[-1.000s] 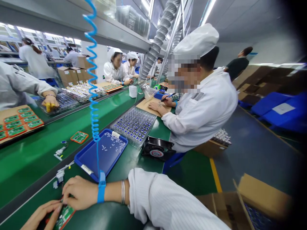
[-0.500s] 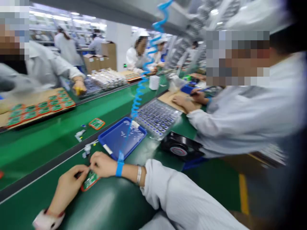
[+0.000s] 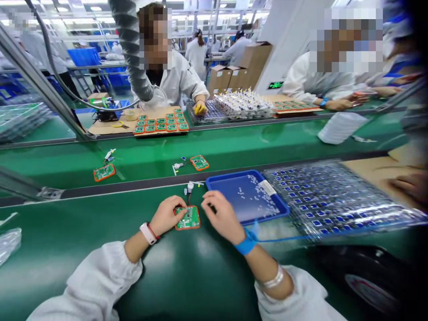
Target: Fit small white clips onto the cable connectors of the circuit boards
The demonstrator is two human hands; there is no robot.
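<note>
A green circuit board [image 3: 190, 219] with an orange edge lies on the dark green bench in front of me. My left hand [image 3: 169, 216] is closed on its left side, thumb and fingertips at the upper corner. A thin dark lead runs from the board up to a small white connector piece [image 3: 190, 187]. To the right of the board is my right hand [image 3: 221, 215], raised with its fingers loosely curled and apart; I see nothing between them. Beside it lies a blue tray [image 3: 230, 218] with small white pieces scattered inside.
Clear plastic trays of blue-topped parts [image 3: 310, 196] lie right of the blue tray. Two more boards, one on the left [image 3: 104, 172] and another [image 3: 199, 162], sit on the green strip beyond. A black round device [image 3: 361, 276] stands at lower right. Co-workers sit opposite.
My view has swung left. My right hand has come off the board and moved right, toward the blue tray. My left hand stays at the board.
</note>
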